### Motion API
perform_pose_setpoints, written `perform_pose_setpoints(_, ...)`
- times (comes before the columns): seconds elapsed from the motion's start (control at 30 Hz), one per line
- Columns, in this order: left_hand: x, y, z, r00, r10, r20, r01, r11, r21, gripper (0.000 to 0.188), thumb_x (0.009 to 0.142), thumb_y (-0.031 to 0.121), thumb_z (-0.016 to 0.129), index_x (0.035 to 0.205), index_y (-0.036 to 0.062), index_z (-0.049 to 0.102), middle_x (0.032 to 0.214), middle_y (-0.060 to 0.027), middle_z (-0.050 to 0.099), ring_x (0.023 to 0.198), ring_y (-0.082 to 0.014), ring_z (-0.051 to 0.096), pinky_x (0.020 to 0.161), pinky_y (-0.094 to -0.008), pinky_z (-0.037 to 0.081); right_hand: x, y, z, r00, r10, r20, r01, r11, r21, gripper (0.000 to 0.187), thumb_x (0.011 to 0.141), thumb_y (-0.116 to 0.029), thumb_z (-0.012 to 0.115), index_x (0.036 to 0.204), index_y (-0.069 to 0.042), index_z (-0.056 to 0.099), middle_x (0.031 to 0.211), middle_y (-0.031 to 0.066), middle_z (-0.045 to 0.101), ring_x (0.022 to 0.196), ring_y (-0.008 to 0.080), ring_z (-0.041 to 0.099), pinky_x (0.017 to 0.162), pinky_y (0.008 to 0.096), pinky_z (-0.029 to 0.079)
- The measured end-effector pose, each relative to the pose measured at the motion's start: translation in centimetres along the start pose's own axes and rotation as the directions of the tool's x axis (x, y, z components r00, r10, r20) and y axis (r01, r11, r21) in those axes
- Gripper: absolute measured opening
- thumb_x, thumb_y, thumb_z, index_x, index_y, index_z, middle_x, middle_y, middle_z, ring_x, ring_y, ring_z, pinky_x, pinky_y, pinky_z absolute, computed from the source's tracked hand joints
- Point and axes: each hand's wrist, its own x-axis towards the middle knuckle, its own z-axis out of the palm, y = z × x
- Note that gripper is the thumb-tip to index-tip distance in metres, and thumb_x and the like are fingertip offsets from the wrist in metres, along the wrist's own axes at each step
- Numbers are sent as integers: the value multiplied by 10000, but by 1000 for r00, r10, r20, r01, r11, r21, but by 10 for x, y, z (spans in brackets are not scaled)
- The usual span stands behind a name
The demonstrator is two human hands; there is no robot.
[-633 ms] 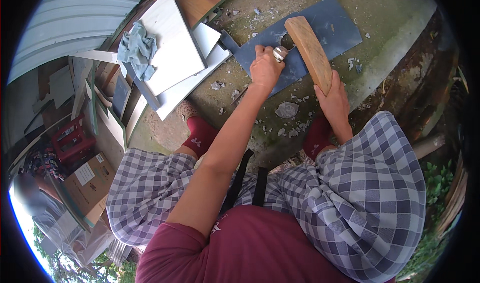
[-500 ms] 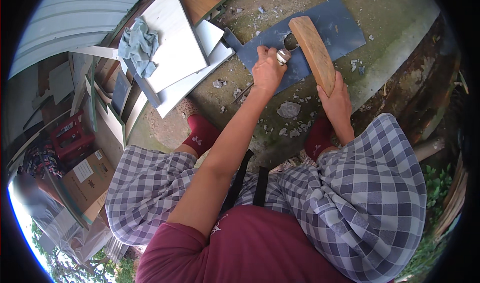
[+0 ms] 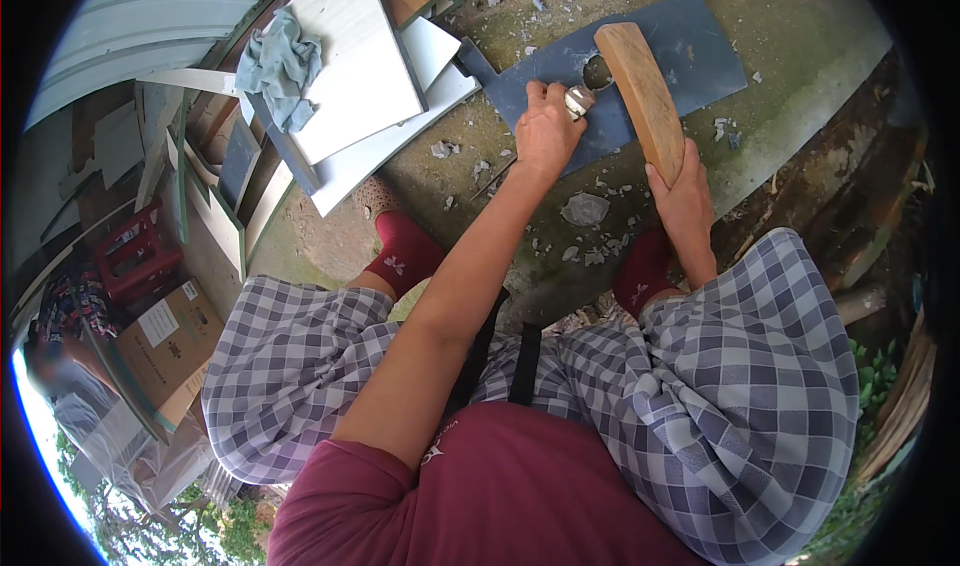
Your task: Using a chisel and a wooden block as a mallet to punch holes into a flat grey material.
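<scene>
My left hand [image 3: 547, 129] is closed around a small silvery-white piece [image 3: 578, 101], which it holds at the edge of a round hole in a dark grey-blue panel [image 3: 690, 51]. The fingers hide part of this piece, so its kind is unclear. In my right hand [image 3: 684, 196] is the near end of a thick wooden block [image 3: 642, 96]. The block slants away over the panel, just right of the hole, its far end raised beside it. Whether the block touches the panel or the small piece, I cannot tell.
Pale chips and a larger flake [image 3: 585, 209] litter the concrete ground. At the left, white boards [image 3: 350, 66] lie stacked with a grey-green cloth [image 3: 280, 71] on them. Farther left are leaning boards, a red plastic stool [image 3: 137, 256] and a cardboard box [image 3: 172, 336].
The whole view has shifted slightly. Both hands keep their holds on the small piece and the wooden block, with little visible movement against the panel.
</scene>
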Motion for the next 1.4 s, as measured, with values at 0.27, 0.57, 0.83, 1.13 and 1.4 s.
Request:
perform_pose_setpoints(0.27, 8, -6, -8, 999, 34, -19, -35, 998, -57, 384, 698, 234, 697, 1003, 18, 612, 967, -185, 618, 892, -371, 608, 795, -444, 485, 0, -1, 0, 1000, 7, -2, -7, 1000, -16, 710, 834, -387, 635, 1397, -116, 298, 1176, 235, 525, 1051, 416, 548, 856, 480, 458)
perform_pose_setpoints(0.57, 46, -29, -92, 934, -355, 46, 291, 678, -675, 312, 769, 282, 675, 834, 2, 554, 638, -48, 565, 468, -120, 538, 461, -267, 435, 2, 2, 1, 1000, -7, -5, 7, 1000, 10, 713, 827, -380, 648, 1390, -114, 301, 1168, 236, 526, 1044, 420, 551, 851, 484, 458)
perform_pose_setpoints(0.83, 48, -15, -153, 942, -271, 195, 330, 661, -674, 419, 775, 302, 692, 1000, -29, 568, 778, -94, 610, 509, -144, 547, 470, -287, 471, 1, 2, 1, 1000, 0, -10, 0, 1000, 18, 710, 828, -382, 644, 1389, -105, 308, 1191, 229, 523, 1072, 409, 540, 870, 471, 451)
perform_pose_setpoints(1.13, 45, -34, -124, 892, -342, 296, 451, 615, -646, 430, 798, 311, 677, 1005, -40, 541, 862, -150, 648, 530, -147, 559, 468, -288, 492, 1, 2, -1, 1000, -14, -22, 15, 998, 53, 715, 823, -395, 645, 1392, -104, 325, 1214, 212, 522, 1089, 392, 535, 902, 457, 436)
perform_pose_setpoints(1.4, 42, -14, -94, 932, -358, 55, 325, 762, -560, 428, 794, 314, 686, 978, -49, 553, 725, -120, 610, 453, -169, 581, 429, -298, 486, 3, 4, -4, 1000, 4, 15, -6, 996, 92, 729, 813, -392, 655, 1394, -110, 319, 1210, 209, 526, 1098, 387, 534, 896, 451, 435)
